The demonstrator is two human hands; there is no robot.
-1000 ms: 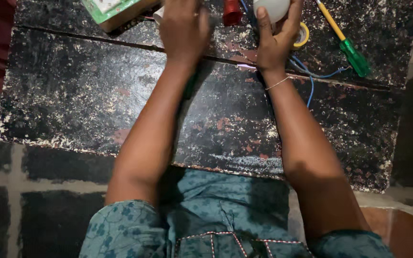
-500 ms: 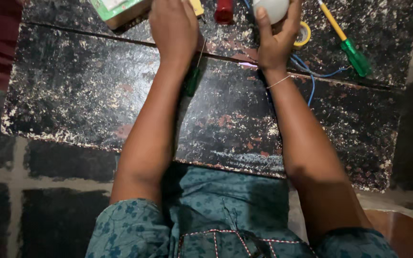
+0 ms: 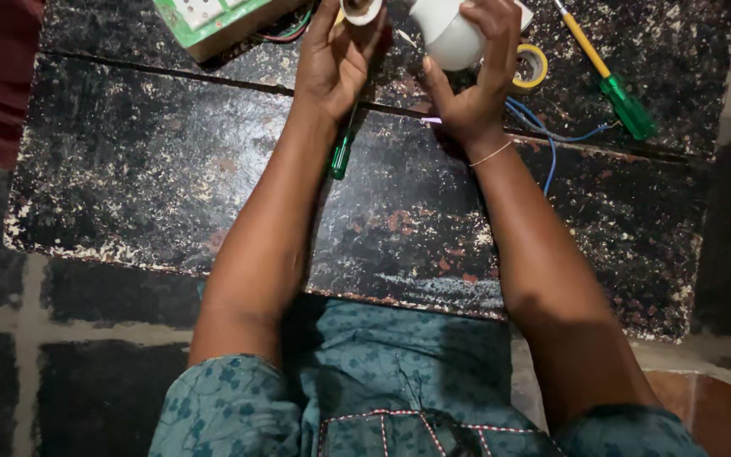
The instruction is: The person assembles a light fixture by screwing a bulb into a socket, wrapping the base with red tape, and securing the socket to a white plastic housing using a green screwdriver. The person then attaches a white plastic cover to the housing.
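Note:
My right hand [image 3: 475, 85] grips a white bulb body [image 3: 446, 34] at the top of the view, above the dark speckled table [image 3: 171, 186]. My left hand [image 3: 332, 59] holds a small round white cap-like part [image 3: 360, 10] next to the bulb, with a green-handled screwdriver [image 3: 340, 152] tucked along the palm and wrist, its handle pointing toward me. The two hands are close together, the round part almost touching the bulb. The top edge of the picture cuts off the upper fingers.
A green and white switch board [image 3: 213, 21] with red wires lies at the top left. A yellow tape roll [image 3: 535, 66], a yellow-and-green screwdriver [image 3: 611, 80] and a blue wire [image 3: 547, 140] lie to the right. My teal patterned trousers [image 3: 382, 389] fill the bottom.
Both hands have come nearer me and more into view. My left hand has turned palm up and now shows a small round white part; the bulb in my right hand is more exposed.

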